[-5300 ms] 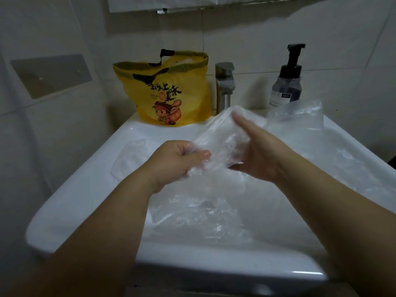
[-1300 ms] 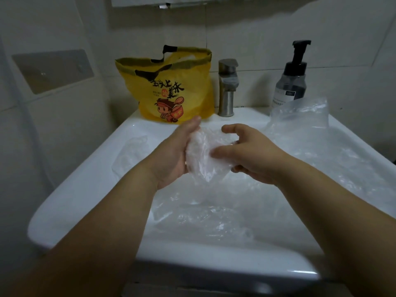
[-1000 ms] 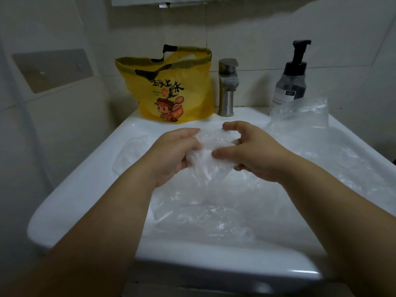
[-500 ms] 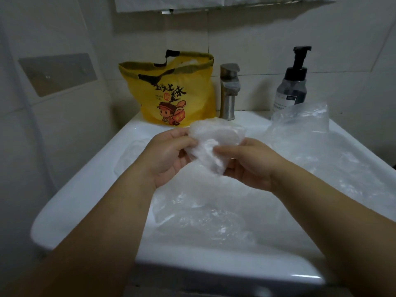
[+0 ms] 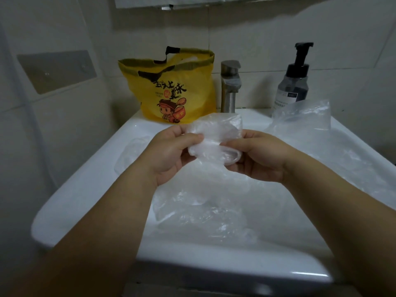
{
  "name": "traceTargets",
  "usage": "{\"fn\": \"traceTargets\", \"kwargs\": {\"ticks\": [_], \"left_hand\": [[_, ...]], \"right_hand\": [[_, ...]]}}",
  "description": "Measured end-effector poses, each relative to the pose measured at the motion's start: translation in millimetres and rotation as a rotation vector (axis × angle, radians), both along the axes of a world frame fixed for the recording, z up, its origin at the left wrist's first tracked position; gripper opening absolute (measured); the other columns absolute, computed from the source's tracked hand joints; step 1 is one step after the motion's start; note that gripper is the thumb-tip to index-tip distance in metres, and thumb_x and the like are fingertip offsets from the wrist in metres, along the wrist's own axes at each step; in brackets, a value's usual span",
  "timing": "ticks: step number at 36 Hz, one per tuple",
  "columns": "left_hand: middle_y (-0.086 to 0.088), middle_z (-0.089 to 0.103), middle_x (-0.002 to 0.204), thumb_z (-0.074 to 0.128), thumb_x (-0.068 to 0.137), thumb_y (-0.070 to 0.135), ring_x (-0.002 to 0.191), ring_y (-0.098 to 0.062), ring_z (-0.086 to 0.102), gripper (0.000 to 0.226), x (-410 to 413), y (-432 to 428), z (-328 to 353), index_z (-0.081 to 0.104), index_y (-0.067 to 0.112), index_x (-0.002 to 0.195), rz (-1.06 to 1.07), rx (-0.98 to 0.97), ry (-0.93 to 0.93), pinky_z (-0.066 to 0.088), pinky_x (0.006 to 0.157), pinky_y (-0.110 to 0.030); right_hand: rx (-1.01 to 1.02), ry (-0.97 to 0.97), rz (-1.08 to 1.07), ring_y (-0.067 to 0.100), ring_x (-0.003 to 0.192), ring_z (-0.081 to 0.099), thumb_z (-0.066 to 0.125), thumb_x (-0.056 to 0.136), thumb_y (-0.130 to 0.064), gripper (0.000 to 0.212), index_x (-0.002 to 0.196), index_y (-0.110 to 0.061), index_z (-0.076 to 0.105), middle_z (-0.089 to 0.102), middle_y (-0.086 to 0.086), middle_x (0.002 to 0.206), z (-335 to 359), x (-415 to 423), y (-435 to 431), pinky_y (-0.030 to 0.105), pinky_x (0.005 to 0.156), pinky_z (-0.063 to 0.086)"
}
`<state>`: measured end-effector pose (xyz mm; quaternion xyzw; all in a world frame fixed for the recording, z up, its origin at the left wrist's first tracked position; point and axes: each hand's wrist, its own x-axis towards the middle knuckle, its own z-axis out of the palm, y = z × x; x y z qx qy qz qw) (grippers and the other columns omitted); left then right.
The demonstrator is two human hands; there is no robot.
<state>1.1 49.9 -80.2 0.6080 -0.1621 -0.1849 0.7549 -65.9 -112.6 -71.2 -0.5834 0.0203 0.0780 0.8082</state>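
Since a few seconds back, you are working the clear plastic bag (image 5: 214, 142) down from a loose, spread sheet into a small folded bundle. Your left hand (image 5: 169, 153) and right hand (image 5: 257, 157) are both pinching it, fingers (image 5: 192, 137) curled narrow around its two ends. You are holding it in the air above the sink (image 5: 85, 189), in front of the yellow bag (image 5: 171, 93). This fold looks nearly done, with perhaps a last tuck left. More loose clear bags (image 5: 203, 213) are lying in the basin, not yet folded.
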Motion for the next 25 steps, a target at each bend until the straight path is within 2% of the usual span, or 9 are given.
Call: {"fn": "traceTargets", "kwargs": {"ticks": [2,10,12,15,19,22,25], "left_hand": [[-0.014,0.065,0.107,0.055,0.091,-0.001,0.092,-0.02,0.064,0.018,-1.0,-0.6,0.3,0.06,0.006,0.107,-0.009,-0.031,0.0,0.057,0.077,-0.025],[-0.011,0.067,0.109,0.053,0.094,0.004,0.093,-0.016,0.065,0.027,1.0,2.5,2.6,0.059,0.003,0.12,-0.034,-0.069,0.011,0.056,0.078,-0.022],[-0.01,0.069,0.104,0.052,0.095,0.004,0.089,-0.013,0.066,0.023,0.4,3.3,2.9,0.061,0.002,0.116,-0.055,-0.088,0.024,0.056,0.076,-0.022],[-0.009,0.069,0.095,0.049,0.094,0.0,0.081,-0.011,0.067,0.019,-1.8,3.4,4.4,0.062,0.001,0.108,-0.101,-0.126,0.041,0.056,0.069,-0.019],[-0.008,0.068,0.094,0.048,0.094,-0.004,0.079,-0.009,0.067,0.023,-2.8,3.1,5.8,0.06,0.0,0.112,-0.13,-0.142,0.028,0.055,0.068,-0.017],[-0.005,0.069,0.088,0.05,0.094,-0.003,0.075,-0.008,0.066,0.018,-3.1,3.7,5.2,0.063,0.006,0.101,-0.107,-0.11,-0.016,0.055,0.067,-0.016],[-0.004,0.068,0.083,0.055,0.092,0.001,0.071,-0.009,0.065,0.014,-4.9,2.9,3.5,0.065,0.009,0.093,-0.077,-0.03,-0.055,0.056,0.065,-0.017]], "right_hand": [[0.01,0.013,0.023,0.011,0.057,0.064,0.053,0.091,0.0,0.021,0.109,-0.004,0.062,0.069,0.007,0.075,0.6,-1.6,0.1,0.019,0.049,0.054],[0.112,0.015,-0.052,0.01,0.046,0.059,0.046,0.096,-0.002,0.018,0.103,-0.008,0.061,0.064,0.004,0.058,4.1,-0.7,-4.4,0.021,0.046,0.053],[0.125,0.006,-0.067,0.009,0.046,0.059,0.045,0.095,0.001,0.02,0.099,-0.009,0.062,0.063,0.004,0.057,4.0,-0.2,-5.3,0.021,0.046,0.053],[0.166,0.005,-0.086,0.011,0.049,0.058,0.042,0.094,0.004,0.026,0.096,-0.01,0.063,0.063,0.006,0.062,4.5,-0.1,-7.6,0.021,0.047,0.054],[0.206,0.017,-0.062,0.013,0.052,0.06,0.038,0.095,0.004,0.031,0.104,-0.011,0.063,0.066,0.008,0.069,5.0,0.0,-10.8,0.024,0.049,0.055],[0.131,0.021,-0.036,0.015,0.054,0.062,0.036,0.096,0.003,0.034,0.112,-0.012,0.062,0.068,0.01,0.075,4.3,-0.5,-12.0,0.027,0.053,0.057],[0.009,-0.008,-0.024,0.019,0.062,0.064,0.039,0.097,0.0,0.035,0.12,-0.016,0.06,0.068,0.012,0.091,3.7,-1.7,-15.0,0.032,0.06,0.059]]}}
